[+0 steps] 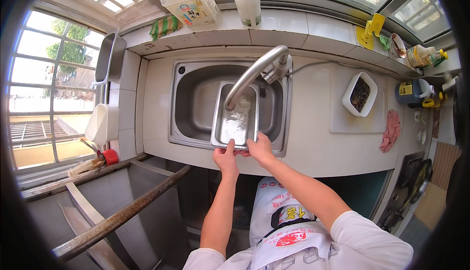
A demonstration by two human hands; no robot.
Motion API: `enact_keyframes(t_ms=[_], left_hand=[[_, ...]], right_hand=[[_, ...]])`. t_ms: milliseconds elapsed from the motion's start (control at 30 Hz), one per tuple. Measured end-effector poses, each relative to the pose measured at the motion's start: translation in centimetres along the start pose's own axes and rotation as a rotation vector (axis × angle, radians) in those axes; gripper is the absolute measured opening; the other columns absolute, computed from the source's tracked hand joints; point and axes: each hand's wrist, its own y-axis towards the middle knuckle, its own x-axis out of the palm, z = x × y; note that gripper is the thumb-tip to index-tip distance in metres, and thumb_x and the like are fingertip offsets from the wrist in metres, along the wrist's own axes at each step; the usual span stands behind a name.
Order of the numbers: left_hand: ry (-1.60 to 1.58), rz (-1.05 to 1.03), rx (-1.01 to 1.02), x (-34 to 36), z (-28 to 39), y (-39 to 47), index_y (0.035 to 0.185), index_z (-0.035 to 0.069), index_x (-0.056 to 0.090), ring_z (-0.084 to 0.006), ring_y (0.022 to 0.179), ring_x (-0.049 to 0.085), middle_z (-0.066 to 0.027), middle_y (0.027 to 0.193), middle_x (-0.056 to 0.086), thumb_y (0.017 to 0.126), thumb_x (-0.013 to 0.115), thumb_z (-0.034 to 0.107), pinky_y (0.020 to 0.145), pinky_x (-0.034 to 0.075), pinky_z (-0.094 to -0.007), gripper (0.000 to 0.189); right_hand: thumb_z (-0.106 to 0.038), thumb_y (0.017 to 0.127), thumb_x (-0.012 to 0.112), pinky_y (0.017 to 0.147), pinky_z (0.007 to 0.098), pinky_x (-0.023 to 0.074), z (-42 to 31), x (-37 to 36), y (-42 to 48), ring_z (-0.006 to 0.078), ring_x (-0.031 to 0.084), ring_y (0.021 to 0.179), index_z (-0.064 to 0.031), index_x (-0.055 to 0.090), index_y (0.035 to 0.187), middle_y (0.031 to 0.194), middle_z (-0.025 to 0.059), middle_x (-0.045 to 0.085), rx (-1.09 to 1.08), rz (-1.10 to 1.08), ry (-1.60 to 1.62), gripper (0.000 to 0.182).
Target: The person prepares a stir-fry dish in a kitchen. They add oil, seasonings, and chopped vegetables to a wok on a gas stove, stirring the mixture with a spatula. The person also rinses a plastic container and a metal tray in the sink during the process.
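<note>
A rectangular stainless steel pan (227, 123) lies under the spout of a curved metal faucet (253, 73). Bright, rippled water (240, 112) shows inside the pan. My left hand (226, 160) grips the near rim, thumb on top and fingers tucked beneath. Just to its right, my right hand (261, 149) holds the pan's near right corner. The pan spans the right half of a stainless steel sink (194, 97), its near end over the sink's front rim. My fingers under the pan are mostly hidden.
Right of the sink, a white container (347, 99) with dark food stands on a white cutting board (339, 121), beside a pink cloth (390, 130). A white jug (192, 6) and a spray bottle (247, 4) line the tiled ledge. A rusty pipe (125, 213) crosses the lower left.
</note>
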Motion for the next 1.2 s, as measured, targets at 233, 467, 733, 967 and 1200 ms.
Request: enact_keyframes(t_ms=[233, 467, 733, 967, 1200], left_hand=[[0.256, -0.389, -0.062, -0.2, 3.7, 7.9, 0.106, 0.005, 0.062, -0.0090, 0.076, 0.061, 0.0000, 0.092, 0.065, 0.088, 0.069, 0.002, 0.063, 0.052, -0.0262, 0.020], [0.036, -0.118, -0.015, 3.8, 1.8, 3.5, 0.098, 0.001, 0.061, -0.0148, 0.078, 0.066, -0.0059, 0.093, 0.065, 0.093, 0.073, 0.011, 0.067, 0.062, -0.0336, 0.017], [0.476, -0.053, 0.114, -1.7, 14.0, 12.6, 0.104, 0.005, 0.059, -0.0120, 0.072, 0.057, -0.0002, 0.078, 0.060, 0.079, 0.078, 0.006, 0.060, 0.051, -0.0307, 0.032], [0.920, -0.036, 0.517, 1.0, 14.3, 10.2, 0.088, 0.000, 0.065, -0.0212, 0.069, 0.062, -0.0103, 0.074, 0.066, 0.077, 0.066, 0.007, 0.068, 0.050, -0.0383, 0.013], [1.431, 0.213, 1.048, 2.9, 9.1, 6.0, 0.088, 0.007, 0.054, -0.0415, 0.076, 0.066, -0.0153, 0.080, 0.066, 0.082, 0.062, 0.003, 0.063, 0.052, -0.0518, 0.011]], right_hand=[[-0.007, 0.092, 0.061, 0.060, 0.0371, 0.0632, -7.5, -6.7, 2.0, 0.0278, 0.077, 0.081, 0.0119, 0.056, 0.119, 0.098, 0.0249, 0.071, -0.297, -0.123, -0.365, 0.033], [-0.008, 0.095, 0.057, 0.064, 0.0386, 0.0642, -5.9, -2.7, -0.6, 0.0304, 0.075, 0.077, 0.0143, 0.051, 0.116, 0.104, 0.0220, 0.066, 0.090, -0.079, 0.011, 0.031], [-0.014, 0.091, 0.061, 0.055, 0.0355, 0.0578, -9.5, -4.3, 6.1, 0.0255, 0.073, 0.065, 0.0108, 0.063, 0.105, 0.088, 0.0184, 0.069, 0.068, -0.250, -0.326, 0.029], [-0.026, 0.090, 0.069, 0.090, 0.0394, 0.0547, -5.7, -8.3, 2.6, 0.0282, 0.073, 0.093, 0.0012, 0.060, 0.136, 0.106, 0.0142, 0.075, -0.364, 0.093, -0.543, 0.054], [-0.017, 0.090, 0.067, 0.076, 0.0353, 0.0577, -1.3, -13.7, -3.7, 0.0220, 0.073, 0.080, 0.0005, 0.066, 0.128, 0.099, 0.0140, 0.075, -0.340, 0.020, -0.579, 0.042]])
